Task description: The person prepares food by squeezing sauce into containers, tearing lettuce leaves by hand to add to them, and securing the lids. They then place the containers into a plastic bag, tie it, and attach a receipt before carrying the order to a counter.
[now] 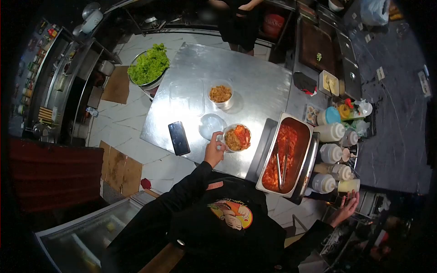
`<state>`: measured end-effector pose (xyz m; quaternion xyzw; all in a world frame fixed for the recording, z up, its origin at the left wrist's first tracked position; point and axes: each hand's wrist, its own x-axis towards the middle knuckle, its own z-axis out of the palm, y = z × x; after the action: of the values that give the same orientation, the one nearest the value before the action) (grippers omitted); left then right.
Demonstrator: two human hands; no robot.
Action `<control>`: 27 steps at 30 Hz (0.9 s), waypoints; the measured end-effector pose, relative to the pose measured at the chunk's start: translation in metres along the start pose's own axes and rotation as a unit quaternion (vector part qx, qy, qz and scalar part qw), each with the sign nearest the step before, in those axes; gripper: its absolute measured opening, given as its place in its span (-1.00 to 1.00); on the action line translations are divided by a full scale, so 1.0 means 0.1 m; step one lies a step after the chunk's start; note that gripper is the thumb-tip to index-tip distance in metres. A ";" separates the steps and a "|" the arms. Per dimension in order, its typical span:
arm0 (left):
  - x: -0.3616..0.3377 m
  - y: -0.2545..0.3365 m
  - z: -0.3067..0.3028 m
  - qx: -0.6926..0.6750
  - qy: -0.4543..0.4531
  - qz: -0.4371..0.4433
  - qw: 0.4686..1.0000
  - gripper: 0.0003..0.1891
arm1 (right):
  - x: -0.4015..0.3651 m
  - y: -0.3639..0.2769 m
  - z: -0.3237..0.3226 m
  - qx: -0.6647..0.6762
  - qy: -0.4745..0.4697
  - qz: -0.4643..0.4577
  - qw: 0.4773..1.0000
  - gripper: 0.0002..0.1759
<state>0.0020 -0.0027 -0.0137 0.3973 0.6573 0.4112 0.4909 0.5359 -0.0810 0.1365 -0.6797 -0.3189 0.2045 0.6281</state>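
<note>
My left hand is at the near left side of a clear round bowl, its curled thumb and forefinger right at the rim. Brown shredded food and a red saucy portion fill this bowl. A round clear lid lies just beyond the hand, and a black phone is to its left. Out at the right, my right hand has its fingers spread just below a tub of pale yellow stuff. Farther up the table stands a second bowl of brown food.
A steel pan of red food, with metal tongs inside, stands on the right. Beside it are several squeeze bottles. Lettuce fills a round container at the far left corner. Another person stands beyond the steel table.
</note>
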 end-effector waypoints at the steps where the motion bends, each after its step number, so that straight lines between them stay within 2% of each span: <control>1: 0.00 0.00 0.00 0.000 0.000 -0.001 1.000 -0.49 | -0.06 -0.09 0.08 -0.002 0.005 -0.001 1.000 -0.52; 27: 0.01 -0.01 -0.03 -0.005 -0.008 -0.008 1.000 -0.47 | -0.18 -0.20 0.08 -0.012 0.009 0.007 1.000 -0.53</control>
<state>-0.0008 -0.0027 -0.0148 0.3930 0.6540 0.4078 0.5015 0.5145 -0.0873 0.1526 -0.6913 -0.3107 0.1990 0.6213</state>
